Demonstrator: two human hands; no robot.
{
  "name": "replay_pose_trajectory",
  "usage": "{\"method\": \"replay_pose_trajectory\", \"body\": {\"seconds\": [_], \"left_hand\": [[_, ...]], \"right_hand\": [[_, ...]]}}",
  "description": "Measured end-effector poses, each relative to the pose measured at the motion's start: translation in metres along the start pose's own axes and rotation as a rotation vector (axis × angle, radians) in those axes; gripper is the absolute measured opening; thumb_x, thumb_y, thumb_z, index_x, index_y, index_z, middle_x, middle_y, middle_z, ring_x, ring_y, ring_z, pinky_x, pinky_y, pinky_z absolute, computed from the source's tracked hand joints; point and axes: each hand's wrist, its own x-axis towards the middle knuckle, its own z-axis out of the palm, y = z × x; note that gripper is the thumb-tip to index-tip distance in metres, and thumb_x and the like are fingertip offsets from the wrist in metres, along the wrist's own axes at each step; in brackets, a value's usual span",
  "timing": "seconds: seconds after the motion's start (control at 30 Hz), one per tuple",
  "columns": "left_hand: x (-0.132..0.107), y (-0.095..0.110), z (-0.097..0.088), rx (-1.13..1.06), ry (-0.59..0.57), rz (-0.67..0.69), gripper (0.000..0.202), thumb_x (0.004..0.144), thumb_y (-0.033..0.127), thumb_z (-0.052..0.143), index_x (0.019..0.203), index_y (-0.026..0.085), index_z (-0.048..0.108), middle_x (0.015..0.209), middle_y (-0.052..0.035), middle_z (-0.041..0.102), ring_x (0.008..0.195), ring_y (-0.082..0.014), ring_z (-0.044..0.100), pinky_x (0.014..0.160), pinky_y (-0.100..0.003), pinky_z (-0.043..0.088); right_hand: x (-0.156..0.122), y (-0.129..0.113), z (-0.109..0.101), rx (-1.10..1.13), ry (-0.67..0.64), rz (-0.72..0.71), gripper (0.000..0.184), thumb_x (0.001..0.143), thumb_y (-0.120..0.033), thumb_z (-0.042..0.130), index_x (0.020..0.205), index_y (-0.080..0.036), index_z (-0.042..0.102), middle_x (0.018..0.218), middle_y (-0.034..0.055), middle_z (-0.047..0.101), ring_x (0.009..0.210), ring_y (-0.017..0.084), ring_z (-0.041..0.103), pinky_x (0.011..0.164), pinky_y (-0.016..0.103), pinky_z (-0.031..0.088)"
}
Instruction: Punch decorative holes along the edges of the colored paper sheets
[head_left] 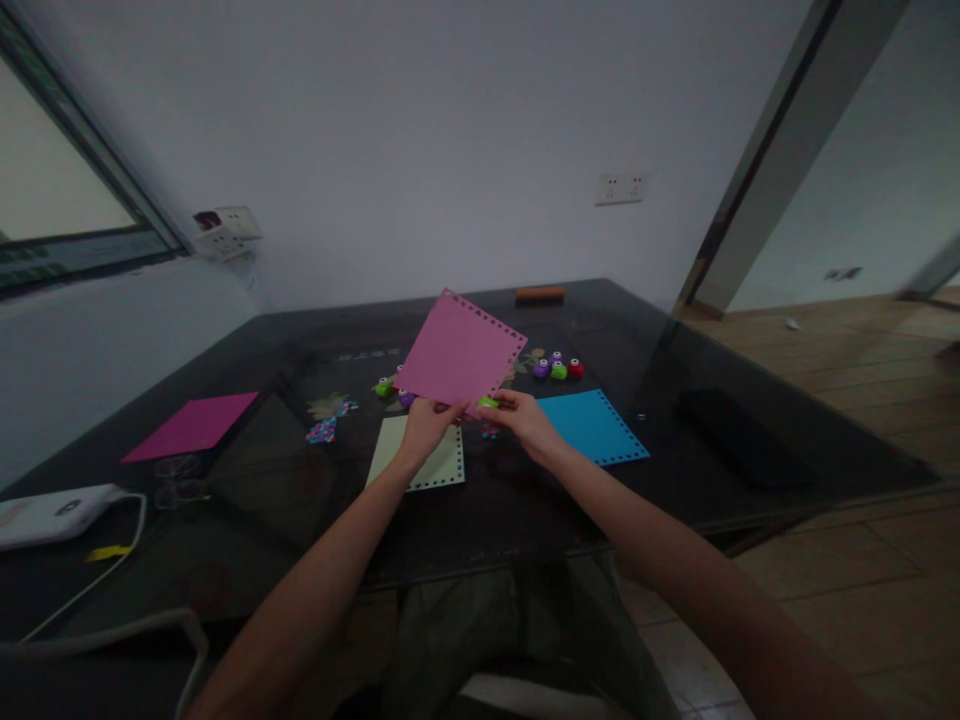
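A pink sheet of paper (459, 350) with shaped holes punched along two edges is raised above the table, tilted. My left hand (429, 425) pinches its lower edge. My right hand (525, 418) is closed around a small green craft punch (488, 402) at the sheet's lower right corner; whether the punch bites the paper cannot be made out. Under my left wrist lies a pale yellow sheet (439, 465) with holes along two edges. Beside my right wrist is a blue sheet (592, 425), likewise punched.
Several coloured craft punches (559, 370) stand right of the pink sheet, others (384, 387) partly behind it. Paper confetti (322, 431) lies to the left, near another magenta sheet (193, 425). A black case (739, 435) is at right, a white power strip (56, 515) with cable at left.
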Motion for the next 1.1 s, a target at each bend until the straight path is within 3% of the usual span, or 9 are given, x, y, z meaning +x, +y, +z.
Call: {"method": "replay_pose_trajectory", "body": {"seconds": [1.1], "left_hand": [[-0.0001,-0.0015,0.0016,-0.003,-0.016,-0.014,0.014,0.07,0.02,0.067,0.077,0.009,0.068,0.072,-0.0104,0.073,0.064,-0.0197,0.069,0.061,-0.028,0.056]], "right_hand": [[-0.0004,-0.0018,-0.0017,0.046,-0.009,0.042,0.034,0.052,-0.029,0.082,0.081,-0.016,0.068,0.08,0.0048,0.069,0.067,0.014,0.062,0.07,0.03,0.051]]}}
